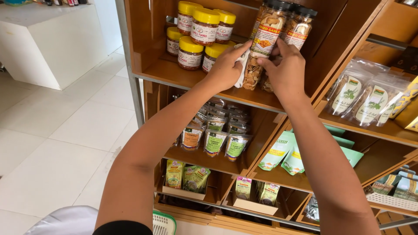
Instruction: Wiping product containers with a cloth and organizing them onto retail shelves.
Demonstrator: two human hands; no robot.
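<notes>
Both my hands reach up to the top wooden shelf [183, 74]. My left hand [226, 67] grips a white cloth [242, 65] and presses it against a tall clear jar with a black lid [263, 41], filled with pale nuts. My right hand [285, 69] holds the same jar from the right side. A second tall black-lidded jar [299, 28] stands right behind it. Several short jars with yellow lids [201, 32] are stacked to the left on the same shelf.
Lower shelves hold green and orange labelled pouches [215, 141], light green packets [283, 154] and boxed packets [187, 178]. Clear bags [363, 95] stand on the right-hand shelf. A white counter [48, 43] stands at far left on a white tiled floor. A green basket [163, 223] sits below.
</notes>
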